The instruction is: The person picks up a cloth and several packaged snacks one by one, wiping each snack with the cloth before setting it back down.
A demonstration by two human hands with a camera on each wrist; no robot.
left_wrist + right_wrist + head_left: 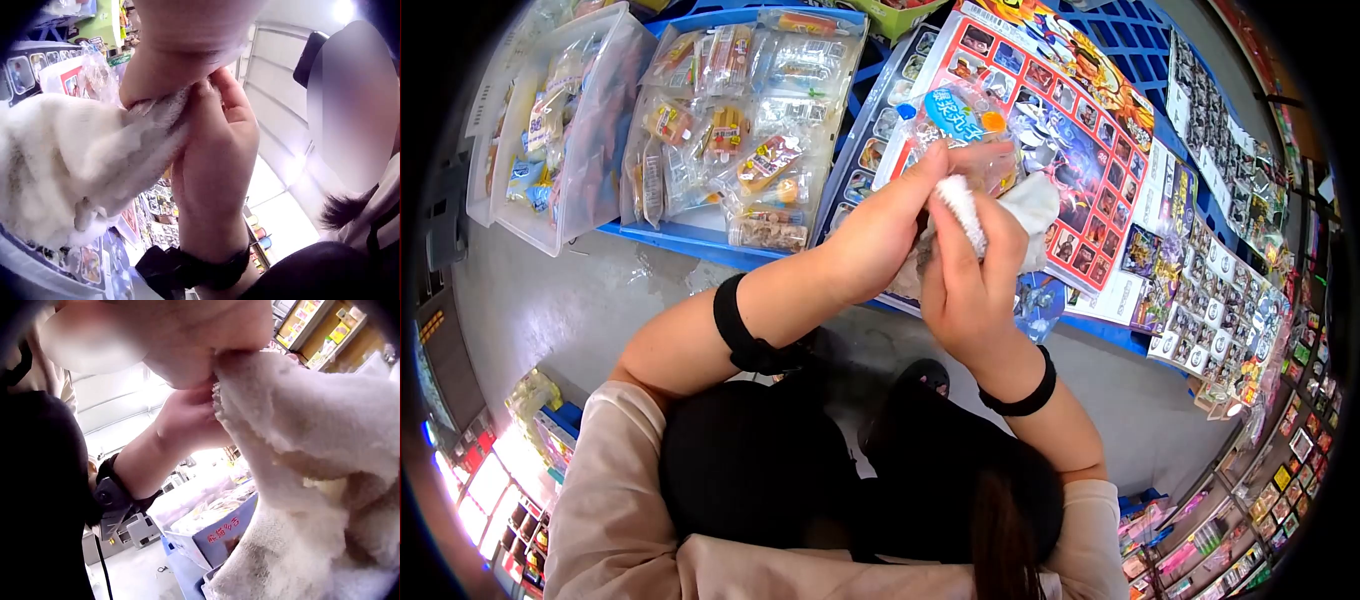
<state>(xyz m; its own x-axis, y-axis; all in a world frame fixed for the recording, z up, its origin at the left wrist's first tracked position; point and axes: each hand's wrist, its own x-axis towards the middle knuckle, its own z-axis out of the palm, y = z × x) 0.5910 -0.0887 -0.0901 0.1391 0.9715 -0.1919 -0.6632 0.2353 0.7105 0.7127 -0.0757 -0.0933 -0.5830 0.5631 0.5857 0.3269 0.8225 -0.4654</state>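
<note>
A white cloth (1032, 212) with greyish smudges is bunched between my two hands. My right hand (972, 285) grips it, with thumb and fingers curled around a fold near my left palm. My left hand (892, 222) lies against the cloth, its thumb raised and a finger stretched out to the right. In the left wrist view the loose cloth (69, 156) hangs out to the left of both hands. The right wrist view shows its folds (281, 487) drooping below my right fingers. Just beyond my hands lies a clear packet with a blue label (955, 112).
Sheets of printed cards (1090, 120) cover the blue crate-like stand ahead. To the left are a tray of wrapped snacks (832, 150) and a clear plastic bin (605, 165) of small packets. Stocked shelves (1280, 480) line the right side.
</note>
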